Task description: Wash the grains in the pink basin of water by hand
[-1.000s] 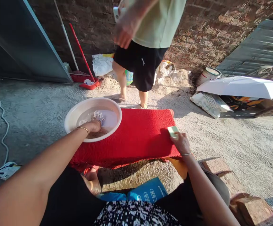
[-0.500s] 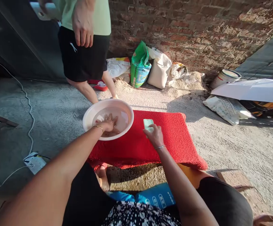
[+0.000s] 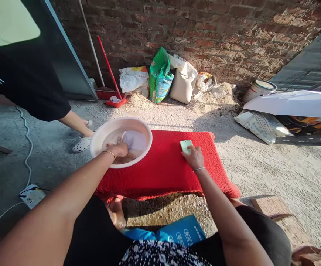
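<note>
My left hand (image 3: pixel 120 150) dips into a white basin (image 3: pixel 149 137) of water, its fingers blurred under the surface. What they touch in there I cannot make out. The basin rests on the left part of a red fleecy cloth (image 3: pixel 168 162) spread over a low surface. Over the right part of that cloth, my right hand (image 3: pixel 195 158) grips a pale green, rounded rectangular block (image 3: pixel 186 145). Its fingers are closed on the block's near end, and the far end sticks out.
Another person's clog (image 3: pixel 82 144) stands just left of the basin. Behind are a red dustpan (image 3: pixel 117 103), a green sack (image 3: pixel 160 79) and a white sack (image 3: pixel 184 83) by a brick wall. A power strip (image 3: pixel 33 195) lies left; a blue packet (image 3: pixel 182 231) is below the cloth.
The other person has stepped to the left, uncovering the dustpan. My right hand has moved right over the cloth with the green block. My left hand remains in the basin.
</note>
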Tool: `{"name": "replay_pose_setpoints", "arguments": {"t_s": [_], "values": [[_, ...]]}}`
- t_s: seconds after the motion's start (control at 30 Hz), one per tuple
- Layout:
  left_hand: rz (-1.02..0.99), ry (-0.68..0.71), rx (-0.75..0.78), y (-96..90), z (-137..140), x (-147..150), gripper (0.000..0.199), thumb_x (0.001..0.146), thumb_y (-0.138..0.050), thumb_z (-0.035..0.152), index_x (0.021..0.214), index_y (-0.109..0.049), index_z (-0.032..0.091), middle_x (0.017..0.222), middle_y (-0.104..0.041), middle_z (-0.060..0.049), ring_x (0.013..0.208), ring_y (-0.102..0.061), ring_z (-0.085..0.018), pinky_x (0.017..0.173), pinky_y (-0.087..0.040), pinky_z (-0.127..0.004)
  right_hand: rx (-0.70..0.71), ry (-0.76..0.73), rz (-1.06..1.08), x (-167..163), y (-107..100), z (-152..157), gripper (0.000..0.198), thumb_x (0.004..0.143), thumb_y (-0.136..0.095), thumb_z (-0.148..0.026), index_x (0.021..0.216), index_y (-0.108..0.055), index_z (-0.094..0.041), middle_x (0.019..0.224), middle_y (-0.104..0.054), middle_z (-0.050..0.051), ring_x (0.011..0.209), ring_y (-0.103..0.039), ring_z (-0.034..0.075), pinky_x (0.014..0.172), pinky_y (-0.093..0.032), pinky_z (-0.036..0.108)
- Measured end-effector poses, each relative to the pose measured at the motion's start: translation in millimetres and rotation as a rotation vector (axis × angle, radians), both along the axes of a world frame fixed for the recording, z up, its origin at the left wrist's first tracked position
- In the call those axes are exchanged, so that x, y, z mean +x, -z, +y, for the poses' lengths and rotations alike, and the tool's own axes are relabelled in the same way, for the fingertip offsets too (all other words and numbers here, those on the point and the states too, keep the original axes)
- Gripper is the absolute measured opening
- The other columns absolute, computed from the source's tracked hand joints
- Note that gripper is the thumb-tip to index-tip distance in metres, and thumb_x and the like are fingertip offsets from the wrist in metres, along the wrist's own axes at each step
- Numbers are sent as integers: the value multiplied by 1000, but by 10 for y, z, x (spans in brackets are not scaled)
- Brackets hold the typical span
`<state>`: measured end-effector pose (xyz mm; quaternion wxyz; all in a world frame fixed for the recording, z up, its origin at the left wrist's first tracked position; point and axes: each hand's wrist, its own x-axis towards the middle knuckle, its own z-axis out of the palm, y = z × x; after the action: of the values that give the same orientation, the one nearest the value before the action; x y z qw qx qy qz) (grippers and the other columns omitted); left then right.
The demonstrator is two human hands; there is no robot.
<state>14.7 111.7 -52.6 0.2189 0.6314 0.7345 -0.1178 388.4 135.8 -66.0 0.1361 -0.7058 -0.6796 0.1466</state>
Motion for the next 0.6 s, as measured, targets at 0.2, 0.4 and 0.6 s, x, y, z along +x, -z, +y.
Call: {"name": "replay_pose_setpoints", "arguments": {"t_s": [0.2, 0.4, 0.6], "values": [[48, 15, -63, 50, 28, -35, 119, 57, -72, 71, 156, -19, 29, 163, 11, -15, 144, 6, -52, 106, -20, -74, -44, 384, -76, 1253, -49, 178, 53, 74, -65, -48, 119, -65, -18, 113, -53, 15, 95, -60, 29, 86, -46, 42], [48, -13, -79, -10, -15, 28, 115, 60, -71, 68, 155, -21, 29, 162, 15, -14, 143, 10, -53, 100, -18, -80, 90, 378, 41, 1004, -61, 300, 53, 72, -65, -51, 115, -67, -19, 108, -54, 13, 88, -58, 26, 85, -46, 42], [62, 23, -109, -84, -29, 61, 122, 62, -69, 70, 157, -5, 26, 161, 15, -18, 143, 10, -52, 100, -18, -81, 107, -113, 241, -638, 27, 454, 42, 75, -68, -45, 110, -67, -21, 106, -55, 9, 89, -57, 21, 85, -46, 35]]}}
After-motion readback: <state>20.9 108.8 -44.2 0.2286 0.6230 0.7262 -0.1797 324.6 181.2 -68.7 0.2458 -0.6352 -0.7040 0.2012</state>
